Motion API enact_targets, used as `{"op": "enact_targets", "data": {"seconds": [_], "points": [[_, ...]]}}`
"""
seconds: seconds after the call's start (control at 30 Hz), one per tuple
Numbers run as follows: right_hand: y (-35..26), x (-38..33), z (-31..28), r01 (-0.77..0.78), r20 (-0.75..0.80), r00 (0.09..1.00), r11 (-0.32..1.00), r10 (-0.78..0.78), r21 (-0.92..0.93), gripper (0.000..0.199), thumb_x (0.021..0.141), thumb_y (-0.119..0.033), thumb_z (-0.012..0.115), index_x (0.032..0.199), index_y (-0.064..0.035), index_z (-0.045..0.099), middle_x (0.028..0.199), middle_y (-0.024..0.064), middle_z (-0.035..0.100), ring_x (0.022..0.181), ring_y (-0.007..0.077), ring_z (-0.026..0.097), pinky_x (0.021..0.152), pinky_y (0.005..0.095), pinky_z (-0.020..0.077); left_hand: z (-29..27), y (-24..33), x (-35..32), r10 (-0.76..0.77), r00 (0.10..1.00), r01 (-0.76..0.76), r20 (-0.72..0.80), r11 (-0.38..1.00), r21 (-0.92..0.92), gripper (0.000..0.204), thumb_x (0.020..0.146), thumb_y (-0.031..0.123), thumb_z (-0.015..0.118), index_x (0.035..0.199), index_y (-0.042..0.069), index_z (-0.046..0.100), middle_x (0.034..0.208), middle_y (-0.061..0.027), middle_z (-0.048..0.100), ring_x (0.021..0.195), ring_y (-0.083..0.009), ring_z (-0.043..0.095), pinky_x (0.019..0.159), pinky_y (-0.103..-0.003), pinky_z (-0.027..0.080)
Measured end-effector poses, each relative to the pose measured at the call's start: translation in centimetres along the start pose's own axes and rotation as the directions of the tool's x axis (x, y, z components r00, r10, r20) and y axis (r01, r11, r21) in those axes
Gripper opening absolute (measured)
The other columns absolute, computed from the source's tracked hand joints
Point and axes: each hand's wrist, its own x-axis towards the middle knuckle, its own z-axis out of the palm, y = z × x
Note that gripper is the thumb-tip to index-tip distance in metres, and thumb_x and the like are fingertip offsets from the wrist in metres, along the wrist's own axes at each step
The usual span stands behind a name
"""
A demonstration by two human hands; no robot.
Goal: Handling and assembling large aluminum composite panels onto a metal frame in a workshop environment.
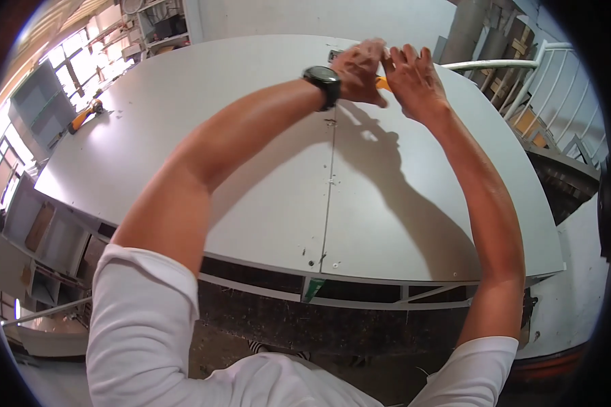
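Both my arms stretch across a large white panel (271,163) toward its far edge. My left hand (360,71), with a dark watch (322,83) on the wrist, is slightly blurred. Its fingers are spread and the thumb points out to the right. Close beside it, my right hand (416,80) has its fingers stretched up and apart. A small yellow-orange piece (383,83) shows between the hands; most of it is hidden, and I see no grip on it. Just left of my left hand's fingers, a small dark fitting (334,55) sits on the panel.
A seam (328,197) with small holes and crumbs runs down the panel. A yellow-and-black power tool (87,117) lies at the far left edge. White metal railings (557,95) stand at the right. Grey cabinet boxes (41,237) are at the left.
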Motion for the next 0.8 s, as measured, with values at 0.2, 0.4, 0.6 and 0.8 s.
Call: {"op": "enact_targets", "data": {"seconds": [0.2,0.4,0.6,0.8], "points": [[0.5,-1.6,1.3,-0.057,-0.057,0.997,0.998,0.058,0.034,0.068,0.077,-0.009,0.081,0.138,0.0033,0.053,0.119,0.0122,0.057,0.108,0.0262,0.05,0.095,0.04,0.0418,-1.4,3.8,2.5,-0.33,0.89,0.391,0.313,0.907,-0.155,0.08,0.066,0.044,0.09,0.128,0.008,0.053,0.122,-0.0089,0.071,0.097,-0.0296,0.073,0.089,-0.039,0.058],[-0.6,-2.8,2.5,-0.223,-0.384,0.895,0.973,0.227,0.057,0.043,0.081,-0.01,0.073,0.12,0.0016,0.06,0.118,0.0148,0.054,0.107,0.0308,0.049,0.104,0.0379,0.0421,-1.4,3.4,2.0,-0.269,0.948,0.265,0.168,0.963,0.043,0.063,0.07,0.041,0.087,0.119,0.014,0.058,0.106,-0.0037,0.072,0.08,-0.0246,0.073,0.074,-0.037,0.06],[-1.1,-3.6,4.4,-0.148,-0.232,0.957,0.981,0.175,0.128,0.024,0.086,-0.006,0.07,0.109,-0.0016,0.065,0.101,0.0108,0.057,0.096,0.0259,0.051,0.095,0.0347,0.0459,-0.1,4.9,2.2,-0.195,0.944,0.178,0.268,0.98,0.087,0.049,0.072,0.035,0.085,0.111,0.014,0.065,0.099,-0.0032,0.07,0.074,-0.0252,0.071,0.067,-0.037,0.058],[-1.2,-2.9,4.0,-0.142,-0.354,0.919,0.982,0.177,0.123,0.027,0.085,-0.006,0.071,0.111,-0.0022,0.067,0.101,0.0117,0.06,0.098,0.0262,0.053,0.097,0.0356,0.0459,-0.7,2.9,1.6,-0.2,0.929,0.208,0.312,0.978,0.009,0.059,0.067,0.036,0.092,0.114,0.013,0.064,0.104,-0.0044,0.07,0.077,-0.0251,0.071,0.069,-0.037,0.06]]}}
